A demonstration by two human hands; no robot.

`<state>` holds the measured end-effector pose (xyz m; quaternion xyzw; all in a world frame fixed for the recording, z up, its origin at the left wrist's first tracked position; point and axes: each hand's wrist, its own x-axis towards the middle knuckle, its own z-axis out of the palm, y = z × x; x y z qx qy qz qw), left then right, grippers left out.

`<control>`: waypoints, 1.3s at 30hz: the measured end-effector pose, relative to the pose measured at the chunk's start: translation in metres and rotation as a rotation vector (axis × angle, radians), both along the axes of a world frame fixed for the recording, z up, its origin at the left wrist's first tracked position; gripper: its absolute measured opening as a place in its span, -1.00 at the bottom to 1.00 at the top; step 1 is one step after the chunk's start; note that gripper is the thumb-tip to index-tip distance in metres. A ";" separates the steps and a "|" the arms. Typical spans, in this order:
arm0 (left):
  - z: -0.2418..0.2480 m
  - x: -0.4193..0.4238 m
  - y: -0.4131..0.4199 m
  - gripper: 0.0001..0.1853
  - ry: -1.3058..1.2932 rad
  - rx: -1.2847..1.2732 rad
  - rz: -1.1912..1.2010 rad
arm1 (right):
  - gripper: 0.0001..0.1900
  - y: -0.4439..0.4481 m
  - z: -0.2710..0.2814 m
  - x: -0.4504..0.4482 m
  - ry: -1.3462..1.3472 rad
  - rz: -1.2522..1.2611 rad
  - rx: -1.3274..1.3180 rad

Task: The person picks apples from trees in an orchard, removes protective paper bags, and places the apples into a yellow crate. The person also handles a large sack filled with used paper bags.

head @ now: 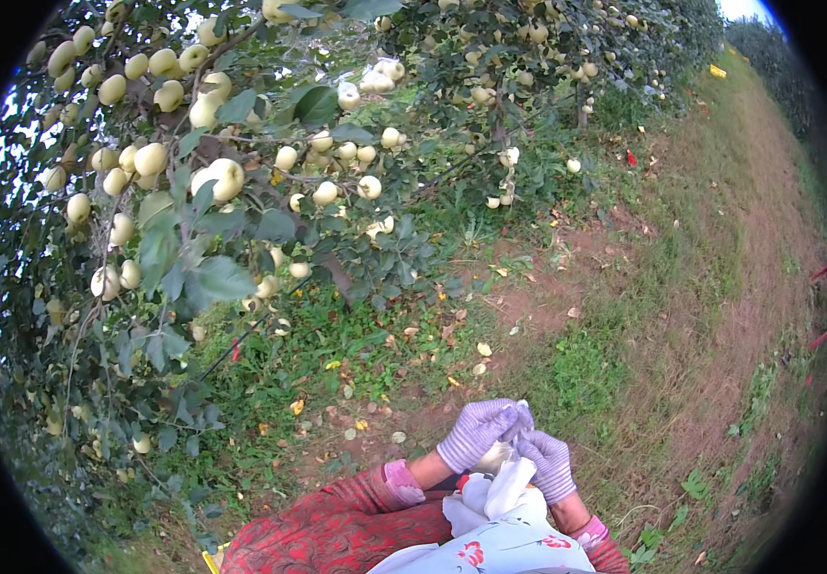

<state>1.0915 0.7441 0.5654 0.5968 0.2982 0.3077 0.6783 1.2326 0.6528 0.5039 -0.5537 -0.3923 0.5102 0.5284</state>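
Both of my hands wear striped purple-and-white knit gloves and meet in front of my body. My left hand (482, 428) and my right hand (548, 463) pinch a thin pale piece (516, 443) between their fingertips; it looks like film or a small bag, though the fingers hide most of it. Just under the hands is a pale yellow-green apple (492, 457), partly covered by the gloves. White cloth or film (510, 488) bunches below my right wrist, above a light blue floral cloth (507, 542) over my front.
Apple branches heavy with pale apples (150, 159) hang at the left and ahead. A dark hose (252, 330) crosses low under the tree. Fallen leaves (484, 349) dot the ground. A red metal frame (826, 337) stands at the right; a yellow object (718, 71) lies far up the grass lane.
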 end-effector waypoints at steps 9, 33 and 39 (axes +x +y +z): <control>-0.032 0.073 0.114 -0.69 -0.028 -0.089 0.032 | -0.84 0.114 -0.005 0.089 0.020 0.126 -0.133; -0.038 0.090 0.414 -0.76 -0.140 -0.196 0.538 | -0.76 0.482 -0.008 0.149 0.013 0.521 0.025; 0.010 0.094 0.524 -0.79 0.125 -0.103 0.318 | -0.73 0.580 0.027 0.165 -0.061 0.454 -0.040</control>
